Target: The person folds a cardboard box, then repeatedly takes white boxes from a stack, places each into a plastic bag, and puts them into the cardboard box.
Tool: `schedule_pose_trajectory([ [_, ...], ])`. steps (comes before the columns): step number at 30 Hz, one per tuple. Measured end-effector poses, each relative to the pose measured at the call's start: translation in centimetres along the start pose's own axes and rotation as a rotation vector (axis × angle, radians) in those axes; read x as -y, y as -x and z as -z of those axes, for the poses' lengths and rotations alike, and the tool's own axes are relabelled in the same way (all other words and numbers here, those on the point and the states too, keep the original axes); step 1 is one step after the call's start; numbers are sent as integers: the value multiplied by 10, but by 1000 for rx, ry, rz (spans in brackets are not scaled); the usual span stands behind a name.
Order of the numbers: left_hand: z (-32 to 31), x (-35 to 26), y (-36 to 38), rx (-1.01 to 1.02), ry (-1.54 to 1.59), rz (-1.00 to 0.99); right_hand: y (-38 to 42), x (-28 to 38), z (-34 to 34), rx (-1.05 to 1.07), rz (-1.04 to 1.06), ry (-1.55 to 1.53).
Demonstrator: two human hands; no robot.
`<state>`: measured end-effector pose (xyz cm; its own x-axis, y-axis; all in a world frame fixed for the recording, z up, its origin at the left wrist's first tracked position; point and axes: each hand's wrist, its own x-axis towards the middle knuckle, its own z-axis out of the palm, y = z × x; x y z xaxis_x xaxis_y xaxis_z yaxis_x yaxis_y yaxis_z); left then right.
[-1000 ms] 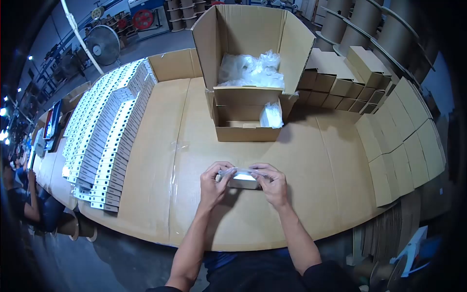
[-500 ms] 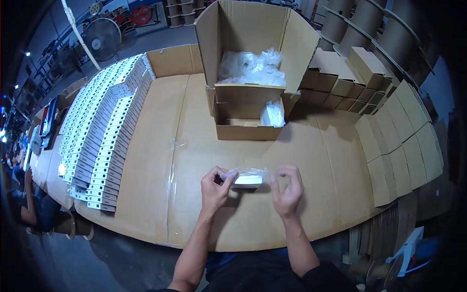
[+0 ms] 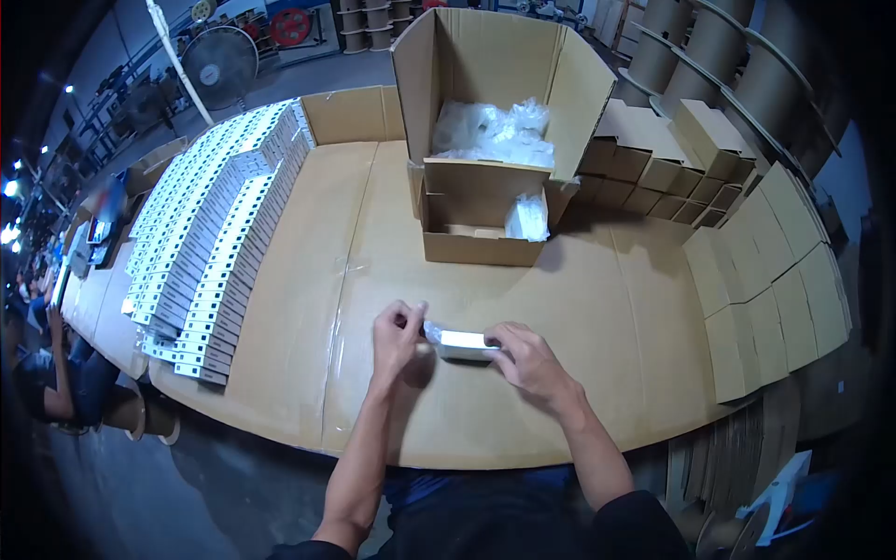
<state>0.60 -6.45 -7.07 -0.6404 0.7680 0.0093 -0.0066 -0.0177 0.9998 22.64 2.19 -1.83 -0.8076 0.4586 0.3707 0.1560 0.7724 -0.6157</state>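
Observation:
A small white box [image 3: 464,345] is held just above the cardboard in front of me. My right hand [image 3: 528,362] grips its right end between thumb and fingers. Clear plastic wrap [image 3: 432,332] bunches at the box's left end. Beside it is my left hand [image 3: 399,338], its thumb and fingers pinched together at the edge of the plastic. Beyond my hands stands an open low carton [image 3: 481,250] holding a plastic-wrapped packet [image 3: 527,218] in its right side. Behind that rises a taller open carton [image 3: 495,56] with crumpled clear plastic [image 3: 495,131] inside.
Stacks of white boxes with dark squares [image 3: 210,252] fill the table's left side. Brown cartons [image 3: 667,168] stand at the back right, and more brown boxes [image 3: 761,289] line the right edge. A cardboard sheet [image 3: 373,411] covers the table. Another person's arm [image 3: 61,364] shows far left.
My right hand has closed on the box's right end. The plastic that lay over the top now bunches at the left end, and my left hand has shifted slightly left.

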Motion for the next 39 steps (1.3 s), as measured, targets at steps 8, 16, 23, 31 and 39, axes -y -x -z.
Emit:
schedule_pose_trajectory([
  [8,16,-41,17,612,-649,-559,-6,-3,16,175,144,168],
  [16,111,-103,-114,114,-921,-755,-61,-22,35,-703,-244,171],
  [23,237,-114,-280,-310,-1188,-876,-115,-49,1,-802,-434,148],
  [31,292,-102,-355,-420,-1287,-835,-132,-74,-3,-648,-274,863],
  [39,284,-95,-352,-460,-1353,-879,-132,-80,-23,-830,-478,495],
])
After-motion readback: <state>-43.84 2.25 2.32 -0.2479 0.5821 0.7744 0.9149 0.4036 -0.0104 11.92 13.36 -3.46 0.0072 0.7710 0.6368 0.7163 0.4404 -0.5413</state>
